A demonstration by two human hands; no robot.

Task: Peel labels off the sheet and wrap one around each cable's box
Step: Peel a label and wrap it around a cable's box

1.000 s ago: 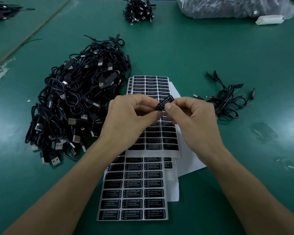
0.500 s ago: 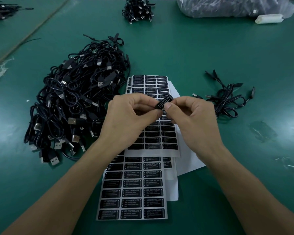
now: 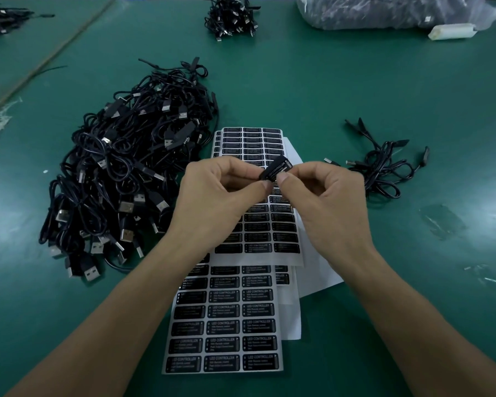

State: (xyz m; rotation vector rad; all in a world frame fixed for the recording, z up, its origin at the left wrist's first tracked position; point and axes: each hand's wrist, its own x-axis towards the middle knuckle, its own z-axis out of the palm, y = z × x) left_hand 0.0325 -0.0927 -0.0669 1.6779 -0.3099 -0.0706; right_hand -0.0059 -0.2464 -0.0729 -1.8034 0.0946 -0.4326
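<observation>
Black box (image 3: 276, 171) still pinched between left hand (image 3: 215, 202) and right hand (image 3: 330, 204), thumbs almost touching, hands hardly moved above label sheets (image 3: 226, 328), cable pile (image 3: 121, 181) unchanged.

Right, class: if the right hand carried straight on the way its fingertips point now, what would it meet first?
The right hand points leftward at the small black box it pinches. Pushed further, it would meet the left hand, gripping the same box from the other side; depth is unclear from one view.
</observation>
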